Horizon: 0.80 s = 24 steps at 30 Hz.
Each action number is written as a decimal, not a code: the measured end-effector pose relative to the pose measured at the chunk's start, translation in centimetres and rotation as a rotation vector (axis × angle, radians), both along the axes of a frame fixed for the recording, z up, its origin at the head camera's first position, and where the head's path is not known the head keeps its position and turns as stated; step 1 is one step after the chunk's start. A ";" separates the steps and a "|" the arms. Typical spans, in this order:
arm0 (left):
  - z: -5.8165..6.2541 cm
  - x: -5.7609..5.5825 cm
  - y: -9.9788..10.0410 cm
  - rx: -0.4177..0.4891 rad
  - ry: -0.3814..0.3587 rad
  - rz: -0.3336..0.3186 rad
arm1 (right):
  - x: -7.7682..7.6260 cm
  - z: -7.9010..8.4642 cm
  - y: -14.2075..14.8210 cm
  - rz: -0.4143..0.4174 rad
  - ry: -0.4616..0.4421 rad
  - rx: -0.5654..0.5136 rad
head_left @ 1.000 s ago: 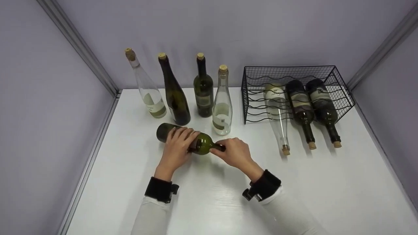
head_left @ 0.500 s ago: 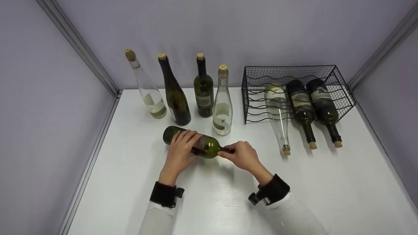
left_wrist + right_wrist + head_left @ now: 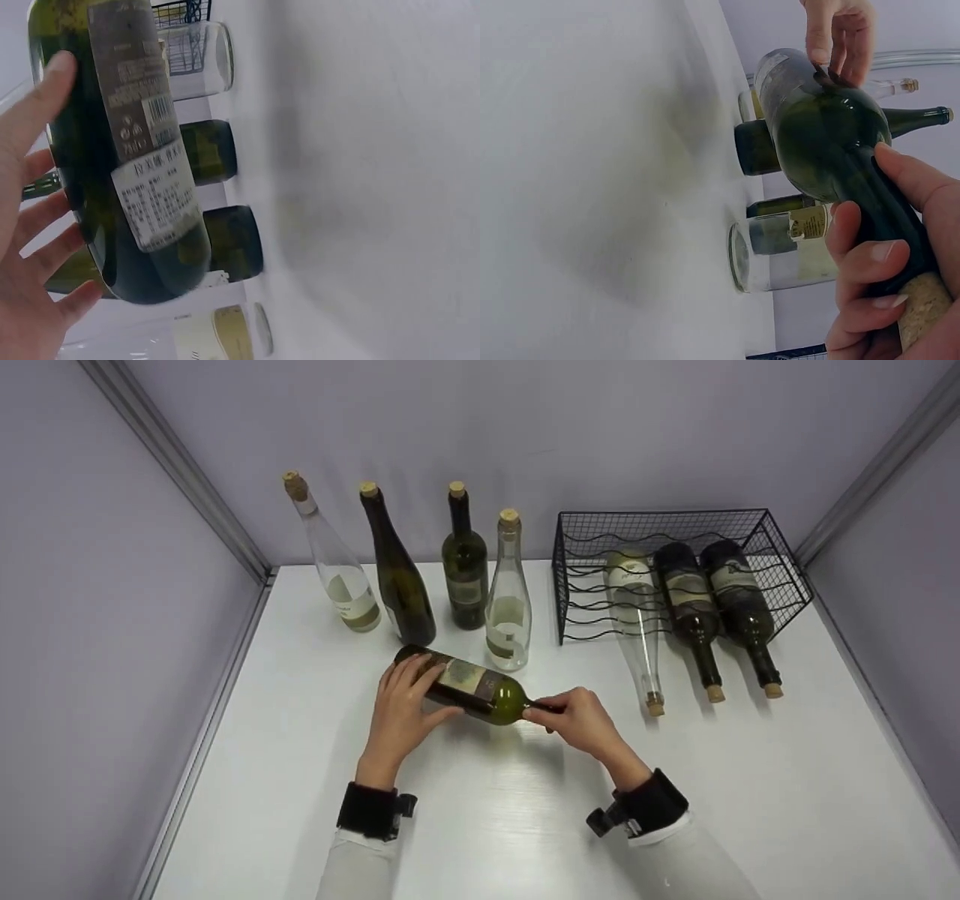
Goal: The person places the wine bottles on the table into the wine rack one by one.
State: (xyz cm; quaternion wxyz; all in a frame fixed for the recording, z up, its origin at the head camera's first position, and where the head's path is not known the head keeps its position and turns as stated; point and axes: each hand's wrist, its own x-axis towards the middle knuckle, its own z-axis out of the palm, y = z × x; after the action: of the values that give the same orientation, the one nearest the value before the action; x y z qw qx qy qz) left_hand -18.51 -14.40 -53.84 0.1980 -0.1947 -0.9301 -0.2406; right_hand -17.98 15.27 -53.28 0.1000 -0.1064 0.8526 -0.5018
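A dark green wine bottle (image 3: pixel 474 679) lies roughly sideways just above the table, its neck toward the right and its label facing up. My right hand (image 3: pixel 589 724) grips it by the neck; in the right wrist view the curled fingers (image 3: pixel 866 262) wrap the neck beside the cork (image 3: pixel 922 307). At the base end, my left hand (image 3: pixel 401 709) rests spread fingers on the glass, with the thumb apart from them. The left wrist view shows the bottle's back label (image 3: pixel 157 195) and the thumb against the glass.
Behind the held bottle stand corked bottles: a clear one (image 3: pixel 346 592), a dark one (image 3: pixel 405 592), a green one (image 3: pixel 466 577) and another clear one (image 3: pixel 508 622). A black wire rack (image 3: pixel 562 577) at right holds three bottles, necks toward the front. Walls enclose the white table (image 3: pixel 480 825).
The bottle has moved to the right with the right hand and turned so its label shows on top. The left hand has slid toward its base, fingers and thumb spreading.
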 end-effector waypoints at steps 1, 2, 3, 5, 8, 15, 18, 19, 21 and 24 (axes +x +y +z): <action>-0.1 0.0 -0.1 0.002 -0.006 0.014 | 0.0 -0.1 0.2 -0.005 -0.013 -0.008; -0.2 0.1 -0.3 0.002 -0.010 0.027 | 0.1 -0.2 0.4 -0.011 -0.023 -0.011; -0.4 0.1 -0.4 0.004 -0.010 0.039 | 0.1 -0.3 0.6 -0.017 -0.033 -0.016; -0.6 0.1 -0.5 0.009 -0.011 0.059 | 0.2 -0.3 1.1 -0.027 -0.053 -0.027; -0.9 0.2 -0.7 0.025 -0.015 0.076 | 0.3 -0.3 1.9 -0.038 -0.090 -0.061; -1.1 0.7 -0.4 0.074 -0.052 0.088 | 0.6 0.2 4.3 -0.029 -0.139 -0.115; -0.9 0.8 -0.1 0.088 -0.057 0.060 | 0.8 0.3 5.3 -0.027 -0.156 -0.115; -0.9 0.8 0.0 0.089 -0.058 0.048 | 0.9 0.4 5.6 -0.025 -0.160 -0.114; -0.9 0.8 0.2 0.084 -0.072 0.025 | 1.1 0.5 6.3 -0.024 -0.167 -0.116; -1.1 0.8 0.5 0.072 -0.088 0.002 | 1.4 0.6 7.2 -0.023 -0.172 -0.111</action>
State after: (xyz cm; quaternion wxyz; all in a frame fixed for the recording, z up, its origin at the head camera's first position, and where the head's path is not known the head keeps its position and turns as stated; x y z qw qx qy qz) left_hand -17.70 -13.86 -54.91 0.1642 -0.1756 -0.9289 -0.2817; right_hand -16.61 22.45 -52.67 0.1612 -0.0584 0.8129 -0.5566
